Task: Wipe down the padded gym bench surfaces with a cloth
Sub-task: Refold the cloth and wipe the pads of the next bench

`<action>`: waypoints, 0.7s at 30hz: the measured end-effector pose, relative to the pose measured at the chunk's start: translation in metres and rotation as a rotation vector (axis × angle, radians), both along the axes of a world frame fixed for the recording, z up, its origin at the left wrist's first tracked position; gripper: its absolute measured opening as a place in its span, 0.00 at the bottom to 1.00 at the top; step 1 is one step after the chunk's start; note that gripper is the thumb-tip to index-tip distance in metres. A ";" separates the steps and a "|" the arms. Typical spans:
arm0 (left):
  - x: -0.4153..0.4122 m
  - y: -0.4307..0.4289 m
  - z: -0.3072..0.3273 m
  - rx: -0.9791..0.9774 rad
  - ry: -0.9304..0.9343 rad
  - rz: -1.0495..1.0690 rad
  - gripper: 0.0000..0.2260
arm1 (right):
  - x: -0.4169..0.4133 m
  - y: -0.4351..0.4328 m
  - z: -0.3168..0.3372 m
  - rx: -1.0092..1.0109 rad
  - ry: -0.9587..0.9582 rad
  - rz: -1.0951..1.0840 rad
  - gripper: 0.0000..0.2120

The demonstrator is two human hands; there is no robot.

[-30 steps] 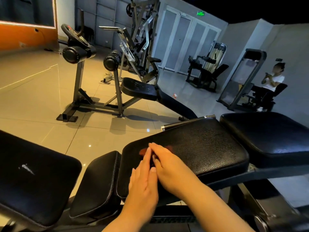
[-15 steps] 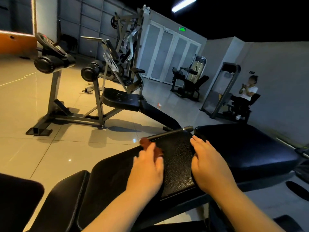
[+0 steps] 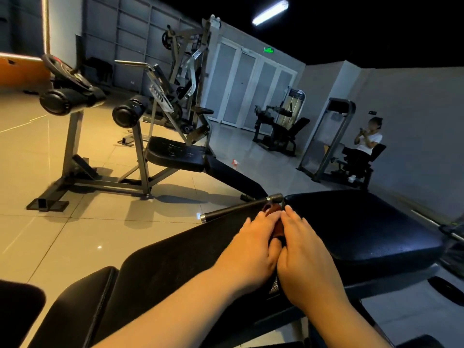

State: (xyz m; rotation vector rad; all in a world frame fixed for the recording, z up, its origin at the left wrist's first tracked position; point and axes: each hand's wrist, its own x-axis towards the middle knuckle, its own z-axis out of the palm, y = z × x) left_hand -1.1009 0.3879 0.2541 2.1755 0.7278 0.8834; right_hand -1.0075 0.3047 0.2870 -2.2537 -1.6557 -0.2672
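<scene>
The cloth (image 3: 273, 209), a small reddish-brown wad, lies at the far end of the long padded surface (image 3: 175, 259), just short of the metal bar (image 3: 236, 208) that runs beside its far edge. It is nearly covered. My left grip (image 3: 253, 247) and right grip (image 3: 305, 249) sit side by side on top of it, thumbs touching, fingers laid out almost straight and pressing down rather than clutching. Whether a thumb tucks under a fold I cannot tell.

I judge that I am mid-wipe, at the top of a stroke along this pad. The next move calls for drawing the cloth back down the pad under steady pressure. Otherwise I would carry it across the gap to the neighbouring pad (image 3: 364, 227) on my right, which it is just beside. The small pad (image 3: 82, 302) at lower left also belongs to the job.

Beyond, another bench (image 3: 175, 154) stands on the tiled floor (image 3: 62, 234), and a seated person (image 3: 366, 144) is by the far wall.
</scene>
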 end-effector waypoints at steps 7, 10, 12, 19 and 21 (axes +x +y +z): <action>-0.001 0.032 -0.007 -0.113 0.026 0.148 0.25 | 0.004 0.003 -0.003 0.010 -0.067 -0.030 0.30; -0.034 -0.014 -0.024 0.030 -0.031 0.049 0.25 | 0.009 0.005 -0.009 0.029 -0.146 -0.008 0.33; -0.067 -0.026 -0.041 0.017 0.000 0.033 0.25 | 0.011 0.004 -0.012 0.017 -0.165 -0.007 0.36; -0.133 0.045 -0.102 -0.511 -0.025 0.479 0.26 | 0.008 0.008 -0.012 0.017 -0.206 0.005 0.35; -0.126 0.009 -0.094 -0.378 0.006 0.440 0.26 | 0.002 0.007 -0.012 0.012 -0.199 0.008 0.32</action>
